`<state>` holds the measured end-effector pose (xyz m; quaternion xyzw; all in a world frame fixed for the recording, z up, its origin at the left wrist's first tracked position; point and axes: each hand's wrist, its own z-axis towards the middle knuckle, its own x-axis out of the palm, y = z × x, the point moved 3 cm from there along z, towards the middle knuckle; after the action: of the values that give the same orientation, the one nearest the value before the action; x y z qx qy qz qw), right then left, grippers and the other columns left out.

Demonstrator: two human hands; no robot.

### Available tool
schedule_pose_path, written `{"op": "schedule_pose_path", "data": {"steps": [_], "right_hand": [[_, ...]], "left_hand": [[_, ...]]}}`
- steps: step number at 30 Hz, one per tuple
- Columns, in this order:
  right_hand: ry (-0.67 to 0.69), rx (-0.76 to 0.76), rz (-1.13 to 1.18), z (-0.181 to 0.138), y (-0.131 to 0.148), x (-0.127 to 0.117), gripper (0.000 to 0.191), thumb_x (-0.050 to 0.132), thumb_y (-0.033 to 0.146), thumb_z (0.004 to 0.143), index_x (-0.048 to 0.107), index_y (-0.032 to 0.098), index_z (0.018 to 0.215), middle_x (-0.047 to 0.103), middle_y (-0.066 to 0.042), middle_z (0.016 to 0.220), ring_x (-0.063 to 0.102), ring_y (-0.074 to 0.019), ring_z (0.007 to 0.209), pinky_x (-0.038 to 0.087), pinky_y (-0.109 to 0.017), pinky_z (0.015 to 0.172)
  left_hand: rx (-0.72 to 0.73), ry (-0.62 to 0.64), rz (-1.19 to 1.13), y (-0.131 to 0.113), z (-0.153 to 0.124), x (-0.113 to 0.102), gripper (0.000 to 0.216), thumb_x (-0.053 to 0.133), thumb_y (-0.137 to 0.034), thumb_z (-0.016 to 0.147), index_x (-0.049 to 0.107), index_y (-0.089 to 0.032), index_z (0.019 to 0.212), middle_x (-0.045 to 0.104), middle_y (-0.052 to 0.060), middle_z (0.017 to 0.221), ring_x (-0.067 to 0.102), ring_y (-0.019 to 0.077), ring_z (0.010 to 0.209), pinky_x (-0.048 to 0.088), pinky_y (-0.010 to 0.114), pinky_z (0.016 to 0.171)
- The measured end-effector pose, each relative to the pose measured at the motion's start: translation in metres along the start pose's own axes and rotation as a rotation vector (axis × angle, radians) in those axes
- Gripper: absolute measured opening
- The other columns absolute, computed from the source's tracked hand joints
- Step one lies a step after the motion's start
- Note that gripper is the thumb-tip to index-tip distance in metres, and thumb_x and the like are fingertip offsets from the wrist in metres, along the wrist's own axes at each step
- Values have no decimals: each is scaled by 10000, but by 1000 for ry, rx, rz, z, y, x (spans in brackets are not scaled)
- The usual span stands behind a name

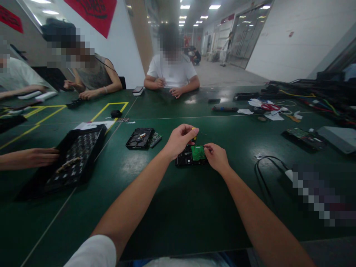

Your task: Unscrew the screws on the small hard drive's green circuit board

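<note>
A black hard drive (184,159) lies on the green table in front of me, its green circuit board (198,152) facing up. Above its far edge, my left hand (179,141) is closed in a pinch around the handle of a small yellow-and-black screwdriver (194,138); its tip is hidden. With fingers curled, my right hand (218,157) grips the right end of the drive, by the board's edge. To the left of my left hand lie another opened black drive (139,138) and a loose circuit board (155,139).
At left, another person's hand (41,158) reaches into a black tray (91,148) of small parts. A circuit-board device (303,138), a grey box (339,139) and a black cable (269,157) lie at right. People sit across the table (167,215).
</note>
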<state>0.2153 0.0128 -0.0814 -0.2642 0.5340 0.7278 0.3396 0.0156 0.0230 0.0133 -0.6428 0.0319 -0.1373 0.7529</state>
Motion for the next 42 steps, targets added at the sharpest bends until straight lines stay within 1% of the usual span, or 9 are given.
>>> {"op": "schedule_pose_path", "data": {"steps": [4,10,16,19,22,28,32,39,42], "right_hand": [[11,1,7,0,0,-1,235,554,308,961,731,230,1095,758,-43,997,669,-178,783,491,-304,722],[10,-1,-4,-1,3,-3,234,554,295,958,731,224,1093,760,-46,1002,667,-178,778,492,-310,723],[1,6,5,-1,3,-2,231,563,298,952,734,230,1092,761,-40,997,672,-180,786,499,-314,735],[-2,3,6,-1,1,-2,229,565,300,953,736,231,1089,759,-42,997,674,-183,798,500,-316,739],[-3,-2,7,-1,0,-1,231,562,306,958,735,229,1091,758,-43,1002,673,-182,802,499,-313,737],[-5,-4,4,-1,2,-2,234,567,300,955,738,219,1093,758,-44,974,666,-175,776,488,-301,726],[-4,-5,7,-1,2,-2,239,569,304,954,739,221,1100,758,-43,972,661,-175,766,486,-301,726],[2,-4,-6,0,-1,0,244,557,304,961,736,217,1103,760,-45,991,664,-175,776,487,-306,733],[4,-2,-11,0,0,0,242,559,302,960,736,219,1104,761,-43,989,664,-173,775,485,-303,735]], "left_hand": [[-4,-1,-20,2,1,1,409,812,-508,816,628,-172,959,646,35,903,613,136,805,575,258,657],[11,35,-43,2,0,3,403,797,-487,839,592,-177,996,674,52,930,644,156,848,576,258,655],[27,82,-27,-1,-1,2,372,757,-482,872,688,-211,1118,640,35,925,627,157,878,591,263,687],[19,87,-22,0,-1,2,357,749,-501,871,723,-204,1067,636,44,946,611,153,869,596,272,704],[15,86,-42,0,-1,2,349,743,-514,871,714,-193,1005,642,54,967,610,158,885,592,269,708],[-12,116,-119,-2,-1,4,341,630,-490,936,718,-161,948,658,96,1055,613,197,970,590,285,708],[-21,102,-123,-3,-1,3,330,655,-481,920,709,-156,934,652,94,1053,608,195,962,593,290,703],[-16,31,-65,2,2,0,369,781,-488,841,650,-154,929,664,83,1003,631,179,914,595,288,689],[-1,41,-73,3,2,1,368,786,-472,847,621,-158,946,678,83,979,649,181,919,586,276,684]]}}
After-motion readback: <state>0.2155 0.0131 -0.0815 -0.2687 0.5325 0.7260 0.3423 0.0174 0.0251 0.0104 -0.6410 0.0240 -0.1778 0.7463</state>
